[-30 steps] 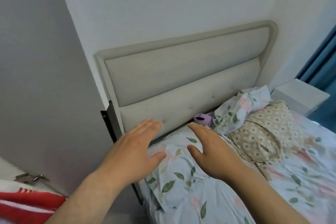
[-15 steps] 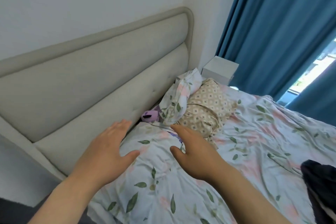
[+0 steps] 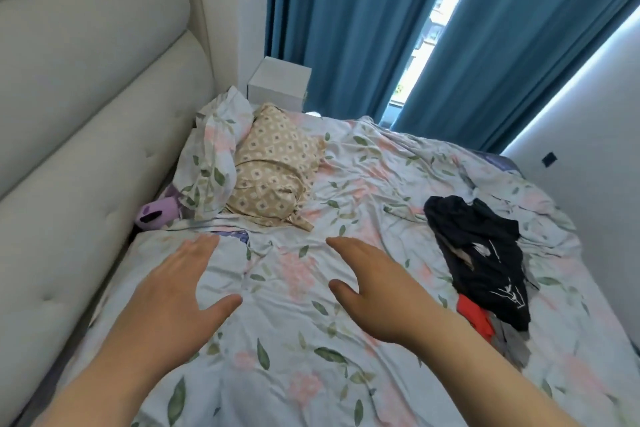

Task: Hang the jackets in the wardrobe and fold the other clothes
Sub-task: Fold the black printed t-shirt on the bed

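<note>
A pile of clothes lies crumpled on the right side of the bed: a black garment with white print (image 3: 481, 253) on top, a red piece (image 3: 472, 317) and grey fabric (image 3: 516, 343) under its near end. My left hand (image 3: 173, 291) and my right hand (image 3: 374, 288) are stretched out flat, palms down, over the floral bedsheet (image 3: 294, 340), fingers straight and holding nothing. The right hand is a short way left of the clothes pile. No wardrobe or jacket shows in this view.
A padded beige headboard (image 3: 86, 114) runs along the left. Near it lie a floral pillow (image 3: 211, 156), a tan patterned pillow (image 3: 273, 163) and a purple toy (image 3: 156, 215). A white bedside cabinet (image 3: 278, 83) and blue curtains (image 3: 346, 21) stand behind; a white wall (image 3: 588, 149) is on the right.
The view has swung right, from the wall and headboard to the whole bed, bringing the clothes pile into sight. Both hands stay flat and empty in front of me.
</note>
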`<state>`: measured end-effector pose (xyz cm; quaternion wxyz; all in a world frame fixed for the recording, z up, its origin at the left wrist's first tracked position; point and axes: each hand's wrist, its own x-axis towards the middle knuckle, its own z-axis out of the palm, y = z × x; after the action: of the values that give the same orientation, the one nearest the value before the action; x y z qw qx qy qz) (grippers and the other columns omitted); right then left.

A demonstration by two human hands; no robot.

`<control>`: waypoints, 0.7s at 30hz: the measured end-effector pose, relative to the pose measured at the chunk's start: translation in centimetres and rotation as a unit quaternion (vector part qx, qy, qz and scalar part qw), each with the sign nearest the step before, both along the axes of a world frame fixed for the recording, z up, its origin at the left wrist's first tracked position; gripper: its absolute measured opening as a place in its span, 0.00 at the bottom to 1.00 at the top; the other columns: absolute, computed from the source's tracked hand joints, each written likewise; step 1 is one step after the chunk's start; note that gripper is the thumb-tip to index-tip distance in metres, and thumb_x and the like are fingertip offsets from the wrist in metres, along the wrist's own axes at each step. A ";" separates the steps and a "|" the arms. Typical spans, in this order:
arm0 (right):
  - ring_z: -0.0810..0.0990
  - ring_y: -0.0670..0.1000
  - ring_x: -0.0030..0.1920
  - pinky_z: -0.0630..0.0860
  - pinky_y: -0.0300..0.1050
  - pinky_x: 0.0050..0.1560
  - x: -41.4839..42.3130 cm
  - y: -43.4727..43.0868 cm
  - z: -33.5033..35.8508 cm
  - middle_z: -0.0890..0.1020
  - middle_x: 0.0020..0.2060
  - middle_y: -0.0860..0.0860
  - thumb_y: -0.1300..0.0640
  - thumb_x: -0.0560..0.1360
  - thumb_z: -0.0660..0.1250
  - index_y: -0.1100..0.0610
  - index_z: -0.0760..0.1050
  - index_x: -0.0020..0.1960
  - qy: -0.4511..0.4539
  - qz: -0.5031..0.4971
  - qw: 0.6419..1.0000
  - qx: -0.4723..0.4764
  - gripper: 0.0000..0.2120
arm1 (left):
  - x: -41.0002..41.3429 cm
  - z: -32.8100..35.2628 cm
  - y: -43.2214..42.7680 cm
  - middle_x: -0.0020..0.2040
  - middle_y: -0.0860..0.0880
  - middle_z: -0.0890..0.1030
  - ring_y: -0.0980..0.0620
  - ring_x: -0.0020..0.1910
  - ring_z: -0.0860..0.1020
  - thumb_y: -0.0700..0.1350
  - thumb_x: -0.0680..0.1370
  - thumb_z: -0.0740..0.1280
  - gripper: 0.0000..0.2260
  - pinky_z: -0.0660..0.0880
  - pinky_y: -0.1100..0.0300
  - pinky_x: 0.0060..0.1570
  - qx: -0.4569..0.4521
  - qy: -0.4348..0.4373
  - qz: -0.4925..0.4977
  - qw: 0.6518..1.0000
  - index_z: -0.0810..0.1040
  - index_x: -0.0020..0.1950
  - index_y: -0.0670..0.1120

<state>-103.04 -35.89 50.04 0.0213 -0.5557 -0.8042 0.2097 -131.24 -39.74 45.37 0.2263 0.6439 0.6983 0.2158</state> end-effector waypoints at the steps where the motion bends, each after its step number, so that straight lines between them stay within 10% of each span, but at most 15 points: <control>1: 0.56 0.44 0.77 0.56 0.40 0.73 0.9 -0.3 -0.1 0.58 0.77 0.39 0.44 0.82 0.57 0.43 0.52 0.79 0.000 -0.015 1.000 -0.001 0.28 | 0.6 -0.2 0.3 0.78 0.61 0.60 0.57 0.76 0.60 0.63 0.71 0.70 0.40 0.62 0.55 0.73 -0.004 0.000 -0.011 1.000 0.56 0.79 0.61; 21: 0.54 0.43 0.77 0.53 0.38 0.74 32.9 -8.1 -0.9 0.58 0.78 0.42 0.48 0.82 0.59 0.45 0.53 0.80 0.060 -0.176 0.982 0.032 0.29 | 32.7 3.0 1.2 0.78 0.63 0.56 0.58 0.77 0.57 0.67 0.71 0.68 0.41 0.60 0.55 0.74 -0.006 0.052 -0.180 0.982 0.52 0.79 0.62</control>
<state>-70.15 -44.00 49.09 0.1243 -0.6739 -0.6975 0.2096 -98.51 -38.49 48.36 0.2291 0.7680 0.5831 0.1333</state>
